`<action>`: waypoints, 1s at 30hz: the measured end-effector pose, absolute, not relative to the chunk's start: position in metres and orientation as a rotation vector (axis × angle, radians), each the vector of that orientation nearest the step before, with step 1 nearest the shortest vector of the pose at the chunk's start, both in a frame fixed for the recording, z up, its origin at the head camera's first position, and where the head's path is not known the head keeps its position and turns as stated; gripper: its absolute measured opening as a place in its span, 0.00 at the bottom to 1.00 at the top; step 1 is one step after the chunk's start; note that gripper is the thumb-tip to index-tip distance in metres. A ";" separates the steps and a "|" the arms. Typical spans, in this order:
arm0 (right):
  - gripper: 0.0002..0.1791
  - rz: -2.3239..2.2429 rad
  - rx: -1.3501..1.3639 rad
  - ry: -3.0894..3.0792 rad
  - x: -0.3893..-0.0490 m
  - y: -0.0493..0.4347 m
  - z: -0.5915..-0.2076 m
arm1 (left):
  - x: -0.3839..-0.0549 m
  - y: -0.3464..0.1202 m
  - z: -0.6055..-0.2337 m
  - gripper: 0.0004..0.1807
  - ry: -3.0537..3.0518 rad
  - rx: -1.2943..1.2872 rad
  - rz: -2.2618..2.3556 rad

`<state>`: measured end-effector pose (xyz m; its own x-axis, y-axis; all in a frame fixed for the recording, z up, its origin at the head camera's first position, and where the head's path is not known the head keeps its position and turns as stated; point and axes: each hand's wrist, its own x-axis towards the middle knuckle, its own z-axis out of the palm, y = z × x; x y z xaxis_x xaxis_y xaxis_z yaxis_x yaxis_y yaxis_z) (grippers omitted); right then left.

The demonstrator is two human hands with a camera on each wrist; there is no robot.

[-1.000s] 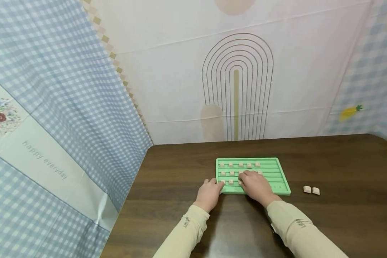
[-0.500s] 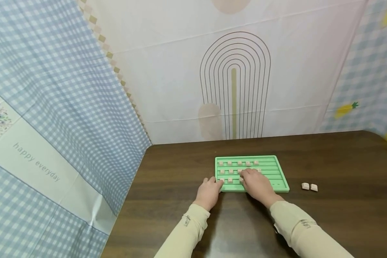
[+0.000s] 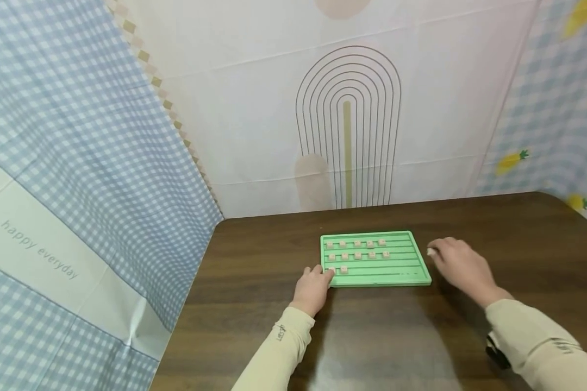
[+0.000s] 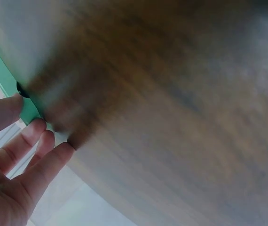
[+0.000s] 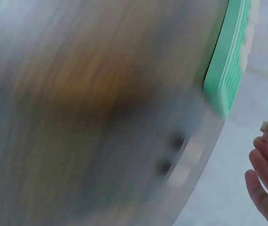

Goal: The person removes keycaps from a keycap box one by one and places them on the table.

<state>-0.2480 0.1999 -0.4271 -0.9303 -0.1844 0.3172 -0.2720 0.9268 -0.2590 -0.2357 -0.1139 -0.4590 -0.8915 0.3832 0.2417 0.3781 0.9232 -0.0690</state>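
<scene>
A green ridged tray (image 3: 396, 266) lies on the brown table, bearing several small pale keycaps (image 3: 357, 243) in rows. My left hand (image 3: 310, 290) grips its near left corner; in the left wrist view the thumb (image 4: 4, 113) and forefinger close on the green edge (image 4: 0, 70). One keycap (image 3: 344, 269) sits in the front row just right of that thumb. Beyond the tray's right side, my right hand (image 3: 462, 266) is raised over the table and pinches a keycap (image 3: 431, 252) between thumb and fingertips, its other fingers loosely bent.
Two blurred pale keycaps (image 5: 190, 153) rest on the table in the right wrist view; the right hand hides them in the head view. A printed cloth (image 3: 264, 108) hangs behind the table (image 3: 254, 260), with a blue checked curtain (image 3: 102, 136) at the left.
My right hand has lifted off the front row and swung right past the tray, carrying a keycap out of it. The left hand stays at the corner. The head view has shifted slightly.
</scene>
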 end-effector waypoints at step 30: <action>0.21 0.428 0.157 -3.087 -0.226 0.278 -0.458 | -0.234 -0.113 -0.456 0.07 -2.874 -0.541 -0.029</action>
<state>-0.2261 0.2775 -0.4580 -0.9947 -0.0966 0.0346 -0.1024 0.9573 -0.2705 -0.2338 -0.1133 -0.4560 -0.9087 0.3574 0.2155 0.3617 0.9321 -0.0204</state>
